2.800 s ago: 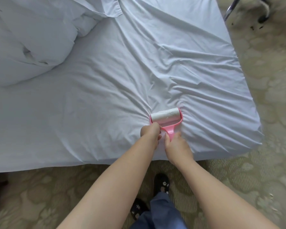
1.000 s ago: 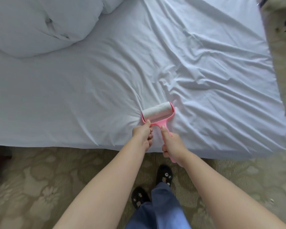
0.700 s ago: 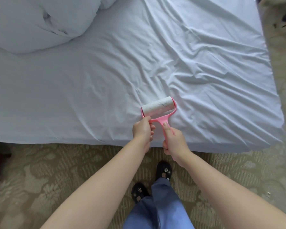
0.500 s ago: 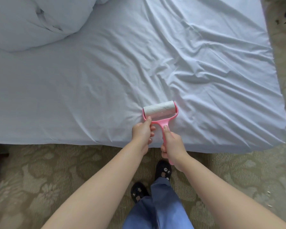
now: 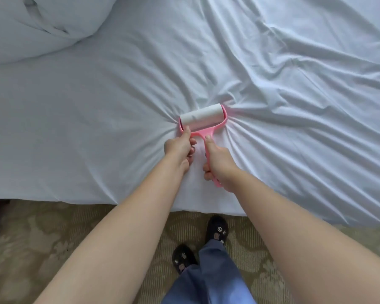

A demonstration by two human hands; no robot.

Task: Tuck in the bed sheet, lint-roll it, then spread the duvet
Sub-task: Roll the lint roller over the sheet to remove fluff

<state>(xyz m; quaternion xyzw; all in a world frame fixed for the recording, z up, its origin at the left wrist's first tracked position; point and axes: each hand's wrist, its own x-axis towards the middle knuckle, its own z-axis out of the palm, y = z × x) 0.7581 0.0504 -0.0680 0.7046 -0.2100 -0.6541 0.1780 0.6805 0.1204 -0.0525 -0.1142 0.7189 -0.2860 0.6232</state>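
A pink lint roller (image 5: pixel 203 119) with a white sticky roll lies on the white bed sheet (image 5: pixel 110 110), a little in from the near edge of the bed. My right hand (image 5: pixel 218 160) grips its long pink handle. My left hand (image 5: pixel 180 145) pinches the left end of the pink frame beside the roll. The sheet bunches into creases fanning out from the roller. The white duvet (image 5: pixel 37 25) is heaped at the far left of the bed.
The mattress's near edge (image 5: pixel 75 199) runs across the view, with patterned beige carpet (image 5: pixel 42 244) below it. My feet in black slippers (image 5: pixel 216 229) and blue trousers stand close to the bed. The sheet on the right is heavily wrinkled.
The roller has pushed farther onto the bed, away from the near edge, with both hands following. The sheet has gathered into tighter creases around the roll.
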